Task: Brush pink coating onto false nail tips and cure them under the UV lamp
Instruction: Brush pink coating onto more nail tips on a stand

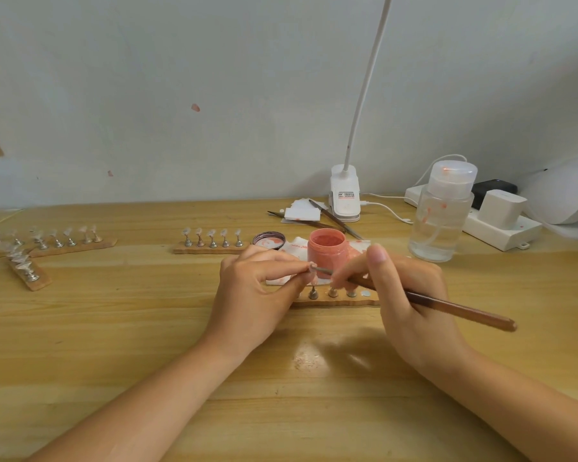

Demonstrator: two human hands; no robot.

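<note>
Near the tabletop's middle, the left hand (257, 295) pinches what looks like a small nail tip (312, 269) between curled fingertips. The brush (424, 300) tip touches it, gripped pen-style by the right hand (411, 301). Just behind stands the open pink jar (326, 250); the UV lamp (564, 195) sits at the far right edge.

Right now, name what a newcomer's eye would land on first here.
At the table's centre, the left hand pinches a nail tip while the right hand holds a brush to it. Just behind them stands the open jar of pink coating. The white UV lamp sits at far right.
</note>
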